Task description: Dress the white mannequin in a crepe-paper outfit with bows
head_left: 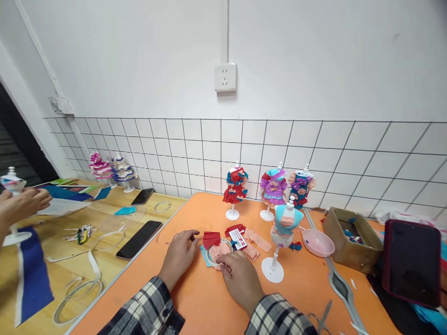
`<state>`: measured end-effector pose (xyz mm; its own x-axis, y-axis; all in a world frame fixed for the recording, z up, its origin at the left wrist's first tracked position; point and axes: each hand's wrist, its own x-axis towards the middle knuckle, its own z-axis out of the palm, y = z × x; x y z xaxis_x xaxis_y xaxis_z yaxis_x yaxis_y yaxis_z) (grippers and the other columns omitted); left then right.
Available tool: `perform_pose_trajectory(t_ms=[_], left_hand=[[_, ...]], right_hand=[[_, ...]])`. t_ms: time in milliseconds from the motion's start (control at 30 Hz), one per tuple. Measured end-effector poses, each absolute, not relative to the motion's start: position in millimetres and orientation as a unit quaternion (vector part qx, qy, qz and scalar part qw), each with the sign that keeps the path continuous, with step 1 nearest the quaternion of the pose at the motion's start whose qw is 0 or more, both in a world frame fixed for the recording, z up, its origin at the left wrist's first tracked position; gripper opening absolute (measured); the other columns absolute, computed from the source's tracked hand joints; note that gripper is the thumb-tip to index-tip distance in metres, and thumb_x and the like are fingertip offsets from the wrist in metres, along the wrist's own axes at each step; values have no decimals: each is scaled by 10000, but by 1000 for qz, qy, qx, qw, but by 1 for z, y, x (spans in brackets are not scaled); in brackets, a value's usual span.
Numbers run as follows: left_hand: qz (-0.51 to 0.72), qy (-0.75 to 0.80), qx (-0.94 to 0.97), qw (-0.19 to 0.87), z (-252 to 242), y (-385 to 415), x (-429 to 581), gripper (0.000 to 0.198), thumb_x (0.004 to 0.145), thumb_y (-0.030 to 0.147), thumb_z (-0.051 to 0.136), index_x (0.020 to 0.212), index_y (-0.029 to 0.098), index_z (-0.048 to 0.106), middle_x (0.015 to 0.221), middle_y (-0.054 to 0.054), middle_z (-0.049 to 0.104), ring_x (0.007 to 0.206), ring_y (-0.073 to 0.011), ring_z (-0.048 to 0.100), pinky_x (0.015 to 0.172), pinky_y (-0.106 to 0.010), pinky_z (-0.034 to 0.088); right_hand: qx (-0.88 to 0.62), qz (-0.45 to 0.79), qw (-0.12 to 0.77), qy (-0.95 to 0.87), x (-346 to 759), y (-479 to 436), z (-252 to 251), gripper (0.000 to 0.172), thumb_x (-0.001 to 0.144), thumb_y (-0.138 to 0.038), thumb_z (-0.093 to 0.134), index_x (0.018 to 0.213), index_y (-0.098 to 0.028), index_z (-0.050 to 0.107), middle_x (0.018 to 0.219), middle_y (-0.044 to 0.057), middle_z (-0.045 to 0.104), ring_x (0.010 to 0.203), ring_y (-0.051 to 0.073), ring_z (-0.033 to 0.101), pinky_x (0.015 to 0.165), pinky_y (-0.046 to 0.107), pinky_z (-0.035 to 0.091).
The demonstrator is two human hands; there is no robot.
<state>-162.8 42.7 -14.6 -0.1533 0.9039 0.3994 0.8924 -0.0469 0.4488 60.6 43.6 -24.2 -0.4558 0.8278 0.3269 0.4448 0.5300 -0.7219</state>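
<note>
Bright even light, soft shadows, bowed edges

Seen at the near edge of the orange table (204,303), the left sleeve (141,313) and right sleeve (280,321) are long checked flannel in dark navy, grey and white, ending at the wrists. The left hand (178,256) and right hand (241,280) are bare.
</note>
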Motion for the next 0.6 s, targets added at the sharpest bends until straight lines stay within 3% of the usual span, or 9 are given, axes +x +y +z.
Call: perform_pose_trajectory(t_ms=[167, 300, 367, 467, 600], left_hand=[[326, 638, 698, 16, -14, 54, -159, 366, 879, 380, 534, 1194, 219, 629, 1211, -83, 654, 1155, -259, 550, 1009, -423, 417], [296, 625, 722, 38, -14, 58, -158, 176, 829, 293, 602, 939, 250, 732, 1033, -43, 728, 1051, -243, 607, 976, -400, 442], [291, 631, 718, 40, -16, 59, -161, 171, 841, 259, 566, 884, 237, 730, 955, -49, 734, 977, -239, 629, 930, -399, 466], [302, 632, 713, 39, -16, 59, -163, 233, 889, 280, 487, 931, 208, 706, 958, -73, 722, 952, -242, 631, 897, -404, 484], [321, 594, 737, 37, -5, 49, -155, 295, 934, 341, 443, 1081, 212, 664, 1116, -85, 686, 1079, -237, 589, 972, -396, 453]], right_hand=[[-366, 247, 345, -828, 62, 39, -19, 296, 817, -122, 574, 1065, -242, 681, 1151, 32, 647, 1066, 187, 547, 937, 290, 414], [-366, 224, 343, -836, 70, 33, -12, 298, 805, -129, 603, 1074, -236, 672, 1137, 34, 624, 1083, 178, 531, 964, 282, 409], [-372, 212, 327, -842, 74, 30, -9, 264, 805, -126, 605, 1032, -237, 684, 1109, 26, 628, 1065, 175, 529, 950, 275, 415], [-379, 199, 291, -856, 77, 27, -7, 219, 829, -131, 583, 981, -242, 696, 1070, 12, 638, 1043, 171, 531, 917, 267, 423], [-359, 192, 269, -873, 78, 26, -5, 202, 833, -153, 588, 985, -249, 679, 1020, -9, 655, 1029, 163, 547, 883, 248, 430]])
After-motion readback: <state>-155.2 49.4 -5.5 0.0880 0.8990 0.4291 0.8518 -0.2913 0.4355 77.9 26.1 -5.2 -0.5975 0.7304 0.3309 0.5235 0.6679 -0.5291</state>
